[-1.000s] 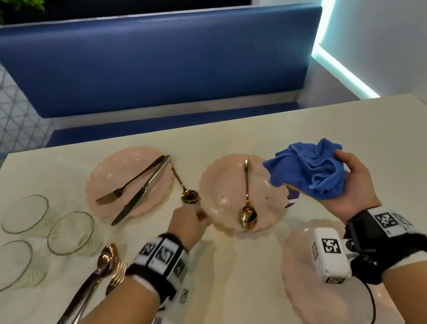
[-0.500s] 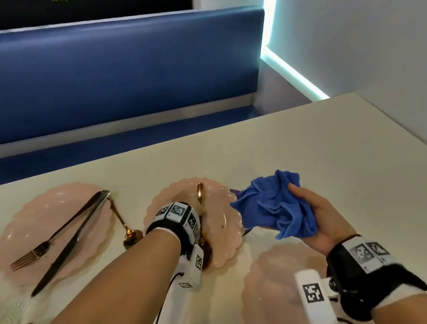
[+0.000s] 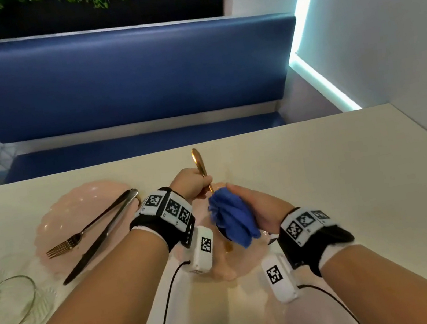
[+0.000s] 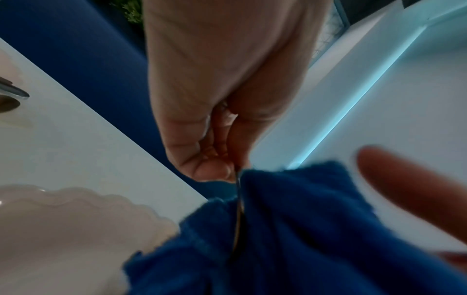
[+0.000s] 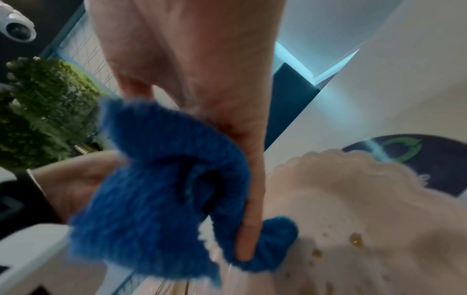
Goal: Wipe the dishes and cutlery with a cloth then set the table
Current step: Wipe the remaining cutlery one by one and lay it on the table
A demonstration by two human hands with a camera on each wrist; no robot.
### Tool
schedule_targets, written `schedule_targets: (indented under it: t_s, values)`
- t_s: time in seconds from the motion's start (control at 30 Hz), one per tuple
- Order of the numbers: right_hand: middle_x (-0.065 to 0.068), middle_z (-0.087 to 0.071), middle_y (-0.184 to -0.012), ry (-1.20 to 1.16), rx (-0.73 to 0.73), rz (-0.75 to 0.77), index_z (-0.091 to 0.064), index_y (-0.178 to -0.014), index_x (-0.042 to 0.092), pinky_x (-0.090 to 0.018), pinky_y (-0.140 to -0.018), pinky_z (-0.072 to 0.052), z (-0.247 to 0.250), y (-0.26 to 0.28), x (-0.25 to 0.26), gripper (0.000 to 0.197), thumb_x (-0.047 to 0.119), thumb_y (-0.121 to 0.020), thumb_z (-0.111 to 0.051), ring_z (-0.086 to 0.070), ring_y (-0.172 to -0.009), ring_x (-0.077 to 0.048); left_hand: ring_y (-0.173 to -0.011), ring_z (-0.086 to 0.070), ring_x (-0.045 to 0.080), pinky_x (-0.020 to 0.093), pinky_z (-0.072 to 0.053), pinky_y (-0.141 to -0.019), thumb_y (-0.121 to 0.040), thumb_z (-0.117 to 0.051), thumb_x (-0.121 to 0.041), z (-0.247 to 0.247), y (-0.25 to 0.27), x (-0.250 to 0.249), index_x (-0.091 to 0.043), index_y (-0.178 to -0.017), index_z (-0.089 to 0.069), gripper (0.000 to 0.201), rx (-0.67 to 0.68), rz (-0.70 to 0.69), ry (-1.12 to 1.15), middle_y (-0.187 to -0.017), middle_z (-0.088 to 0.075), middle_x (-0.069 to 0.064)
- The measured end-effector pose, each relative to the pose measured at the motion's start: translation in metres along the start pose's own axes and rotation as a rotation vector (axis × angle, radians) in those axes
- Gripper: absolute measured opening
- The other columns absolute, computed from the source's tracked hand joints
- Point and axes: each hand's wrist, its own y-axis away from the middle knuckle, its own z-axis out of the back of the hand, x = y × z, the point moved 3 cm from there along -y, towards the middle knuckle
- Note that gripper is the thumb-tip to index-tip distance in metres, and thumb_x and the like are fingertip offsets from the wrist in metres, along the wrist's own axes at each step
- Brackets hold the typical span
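My left hand (image 3: 196, 188) grips the handle of a gold spoon (image 3: 198, 161), whose end sticks up past the fist. In the left wrist view the left hand (image 4: 217, 165) pinches the thin spoon handle (image 4: 238, 201) just above the blue cloth (image 4: 290, 239). My right hand (image 3: 247, 201) holds the bunched blue cloth (image 3: 232, 221) wrapped around the spoon's bowl, which is mostly hidden. In the right wrist view the right hand (image 5: 248, 229) curls into the cloth (image 5: 161, 191). Both hands hover over a pink scalloped plate (image 3: 225, 271).
At the left, a second pink plate (image 3: 54, 216) carries a fork (image 3: 75, 238) and a knife (image 3: 98, 242). Glass bowls (image 3: 7, 306) stand at the far left edge. The plate below the cloth (image 5: 353, 209) has brown spots. A blue bench (image 3: 119, 75) runs behind the table.
My left hand has lifted the gold spoon off the middle plate. The right hand has brought the cloth in and closed it around the spoon's bowl.
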Motion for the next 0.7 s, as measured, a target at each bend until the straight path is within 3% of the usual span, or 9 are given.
schedule_targets:
  t_s: [0.07, 0.17, 0.37, 0.47, 0.53, 0.63, 0.7]
  values:
    - [-0.023, -0.057, -0.125, 0.173, -0.009, 0.091, -0.057, -0.117, 0.007, -0.046, -0.107, -0.04, -0.009, -0.01, 0.0, 0.054, 0.044, -0.078, -0.062, -0.057, -0.111, -0.028, -0.039, -0.047, 0.009, 0.016, -0.041, -0.04, -0.092, -0.048, 0.001, 0.004, 0.007, -0.004, -0.008, -0.066, -0.046, 0.027, -0.025, -0.036, 0.102, -0.059, -0.045, 0.008]
    - [-0.014, -0.066, -0.109, 0.487, -0.017, 0.177, -0.066, -0.095, 0.024, -0.053, -0.099, -0.044, -0.017, -0.012, 0.002, 0.039, 0.052, -0.067, -0.065, -0.062, -0.105, -0.031, -0.043, -0.044, 0.012, 0.02, -0.043, -0.046, -0.092, -0.049, 0.001, 0.01, 0.017, -0.007, -0.008, -0.067, -0.047, 0.027, -0.044, -0.057, 0.236, -0.058, -0.043, 0.007]
    - [0.002, -0.068, -0.106, 0.698, -0.058, 0.241, -0.062, -0.102, 0.038, -0.05, -0.095, -0.047, -0.019, -0.016, 0.0, 0.042, 0.055, -0.064, -0.064, -0.063, -0.101, -0.024, -0.054, -0.042, 0.014, 0.024, -0.041, -0.051, -0.092, -0.049, 0.001, 0.024, 0.029, -0.003, -0.009, -0.068, -0.048, 0.026, -0.118, -0.083, 0.353, -0.062, -0.044, 0.005]
    - [0.003, -0.07, -0.095, 0.768, -0.168, 0.299, -0.06, -0.086, 0.051, -0.048, -0.087, -0.051, -0.027, -0.003, 0.003, 0.023, 0.065, -0.069, -0.053, -0.065, -0.091, -0.022, -0.054, -0.042, 0.015, 0.025, -0.043, -0.053, -0.092, -0.048, 0.0, 0.033, 0.038, 0.0, -0.009, -0.069, -0.048, 0.025, -0.182, -0.098, 0.421, -0.063, -0.045, 0.007]
    - [0.002, -0.07, -0.092, 0.803, -0.215, 0.31, -0.055, -0.08, 0.057, -0.048, -0.084, -0.052, -0.03, 0.0, 0.002, 0.014, 0.063, -0.067, -0.053, -0.065, -0.088, -0.023, -0.055, -0.044, 0.015, 0.024, -0.046, -0.052, -0.092, -0.049, -0.001, 0.038, 0.044, 0.003, -0.008, -0.07, -0.049, 0.024, -0.187, -0.094, 0.459, -0.064, -0.047, 0.007]
    - [-0.003, -0.07, -0.095, 0.775, -0.191, 0.286, -0.06, -0.09, 0.045, -0.048, -0.085, -0.053, -0.036, 0.01, 0.009, 0.026, 0.048, -0.064, -0.063, -0.066, -0.09, -0.025, -0.061, -0.053, 0.015, 0.02, -0.05, -0.051, -0.089, -0.056, -0.001, 0.055, 0.059, 0.003, -0.007, -0.084, -0.052, 0.009, -0.2, -0.128, 0.482, -0.073, -0.055, 0.008]
    - [-0.012, -0.07, -0.099, 0.757, -0.151, 0.311, -0.064, -0.103, 0.022, -0.047, -0.087, -0.053, -0.041, 0.019, 0.019, 0.03, 0.026, -0.074, -0.07, -0.065, -0.093, -0.03, -0.063, -0.057, 0.017, 0.021, -0.051, -0.053, -0.086, -0.061, -0.003, 0.076, 0.072, 0.0, -0.008, -0.098, -0.051, 0.017, -0.233, -0.184, 0.421, -0.077, -0.06, 0.009]
